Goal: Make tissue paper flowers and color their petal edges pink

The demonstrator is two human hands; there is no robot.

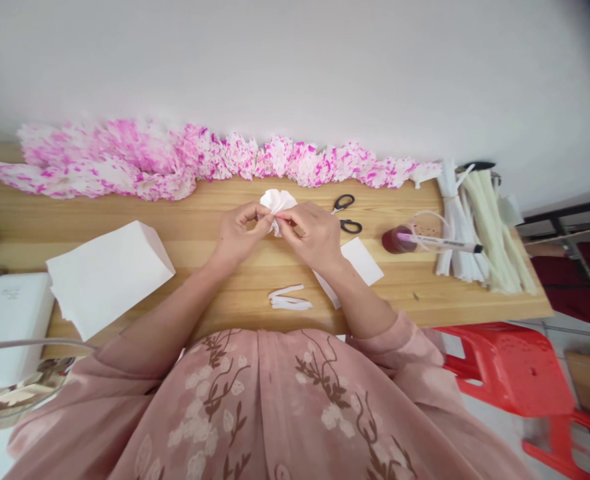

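Both my hands meet over the middle of the wooden table [199, 220] and pinch one small white tissue-paper flower [277, 201]. My left hand [239, 233] grips its lower left side with closed fingers. My right hand [312, 235] pinches it from the right, fingers pressed together. The ruffled top of the flower fans out above my fingertips. A few white paper strips [289, 298] lie on the table just in front of my wrists.
A row of pink-speckled paper flowers [185, 160] lines the back edge. A stack of white tissue sheets [107, 275] lies left, a smaller sheet [362, 260] right. Black scissors [345, 212], a cup of pink dye [397, 240], a marker [445, 244], white sticks [479, 227], a red stool [515, 367] sit right.
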